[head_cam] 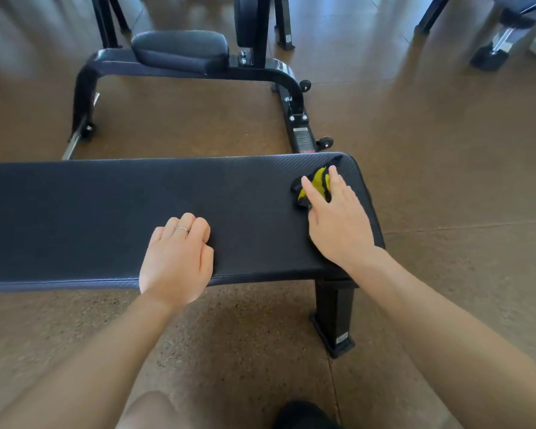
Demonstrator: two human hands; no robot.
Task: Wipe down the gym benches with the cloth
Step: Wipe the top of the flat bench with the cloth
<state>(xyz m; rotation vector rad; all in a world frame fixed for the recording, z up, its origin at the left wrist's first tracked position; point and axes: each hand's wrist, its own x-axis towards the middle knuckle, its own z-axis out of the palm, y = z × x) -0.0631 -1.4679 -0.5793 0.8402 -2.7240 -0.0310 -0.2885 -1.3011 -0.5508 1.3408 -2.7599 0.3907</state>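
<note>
From the head view, the flat bench (pixel 112 218) runs across the frame. The right hand (pixel 338 224) presses the yellow-and-black cloth (pixel 317 184) with straight, spread fingers at the pad's far right corner, just beside the end edge. The left hand (pixel 177 261) rests near the front edge, its fingers curled under and holding nothing. The bunched cloth covers little, so strokes may leave unwiped streaks; a push outward could carry it off the corner onto the floor (pixel 446 150).
</note>
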